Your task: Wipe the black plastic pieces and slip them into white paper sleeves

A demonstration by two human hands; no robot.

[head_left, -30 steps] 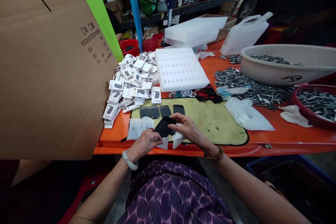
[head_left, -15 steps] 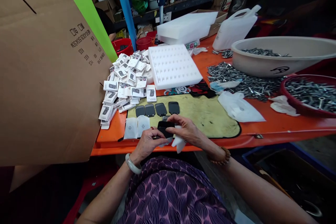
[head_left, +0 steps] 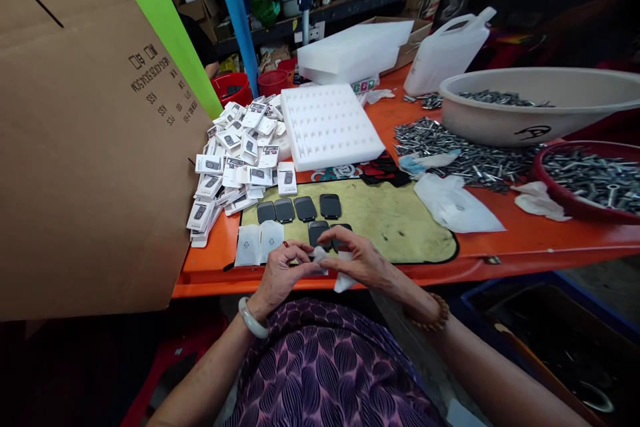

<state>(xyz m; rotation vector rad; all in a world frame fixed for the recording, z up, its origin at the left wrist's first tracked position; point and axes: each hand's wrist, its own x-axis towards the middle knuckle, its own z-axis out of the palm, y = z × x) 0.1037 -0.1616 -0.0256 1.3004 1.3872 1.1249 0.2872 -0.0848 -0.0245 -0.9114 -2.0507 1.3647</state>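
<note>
My left hand [head_left: 284, 273] is closed in a pinch on a small translucent white plastic sleeve [head_left: 320, 255]. My right hand [head_left: 361, 257] pinches the same sleeve from the other side, and more white sleeves [head_left: 344, 281] hang below its palm. Whether anything is inside the pinched sleeve is hidden by the fingers. Just beyond the fingertips, a flat black square device [head_left: 319, 231] and a second black device [head_left: 342, 235], partly covered by my right hand, lie on the yellow mat [head_left: 400, 227]. Several similar devices form a row [head_left: 305, 208] behind. Two flat printed sleeves [head_left: 261, 243] lie left of my hands.
White printed boxes [head_left: 240, 153] are heaped at the left beside a large cardboard carton [head_left: 95, 167]. A white foam tray [head_left: 333, 125] stands behind the mat. To the right are loose metal parts [head_left: 465, 153], a white basin [head_left: 500, 123], a red basin [head_left: 545, 180] and a plastic bag [head_left: 457, 203].
The black device that was between my hands no longer shows in my fingers. Two devices now show on the mat beyond my hands, where one was partly visible. Both hands now pinch the sleeve.
</note>
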